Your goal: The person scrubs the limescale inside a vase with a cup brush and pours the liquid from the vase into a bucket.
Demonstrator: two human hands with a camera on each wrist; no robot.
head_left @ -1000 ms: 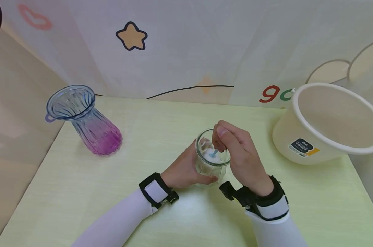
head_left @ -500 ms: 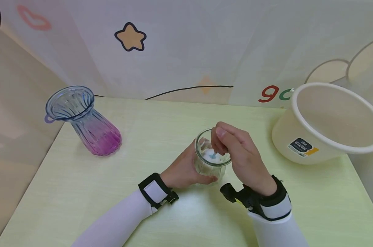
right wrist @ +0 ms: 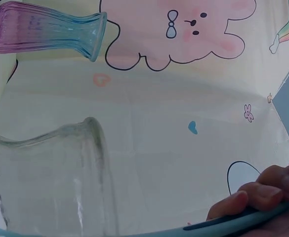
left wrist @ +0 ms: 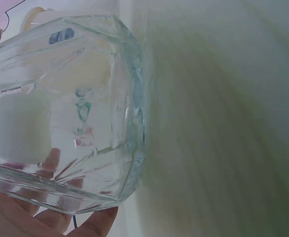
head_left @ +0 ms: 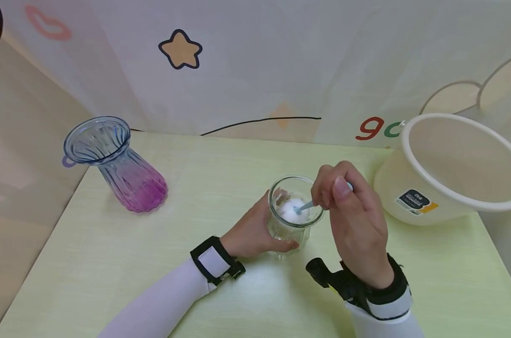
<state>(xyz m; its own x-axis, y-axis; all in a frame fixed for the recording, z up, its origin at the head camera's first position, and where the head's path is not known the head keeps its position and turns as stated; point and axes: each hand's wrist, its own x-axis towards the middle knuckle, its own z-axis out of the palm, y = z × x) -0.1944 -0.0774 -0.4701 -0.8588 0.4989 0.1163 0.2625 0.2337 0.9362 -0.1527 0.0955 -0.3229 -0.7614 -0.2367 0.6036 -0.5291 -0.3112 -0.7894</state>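
My left hand (head_left: 253,230) grips a clear glass (head_left: 304,234) round its side near the table's middle. In the left wrist view, the faceted base of the glass (left wrist: 92,170) lies close to the tabletop, with fingertips (left wrist: 102,222) against its wall. Just right of the rim, my right hand (head_left: 354,220) holds a cup brush by its light blue handle (head_left: 307,205). The brush's white round head (head_left: 288,211) is inside the glass, and the handle tilts out over the rim. The right wrist view has the curled fingers round the blue handle (right wrist: 258,219).
A ribbed vase (head_left: 133,183), blue above and magenta below, stands at the left of the table (head_left: 196,188). A large cream bucket (head_left: 390,188) with a label stands at the right. Behind them hangs a printed cloth backdrop (head_left: 255,70).
My right hand has moved right and away from the glass's mouth, tilting the brush handle so more of it and the white head shows. The left hand and the glass stay in place.
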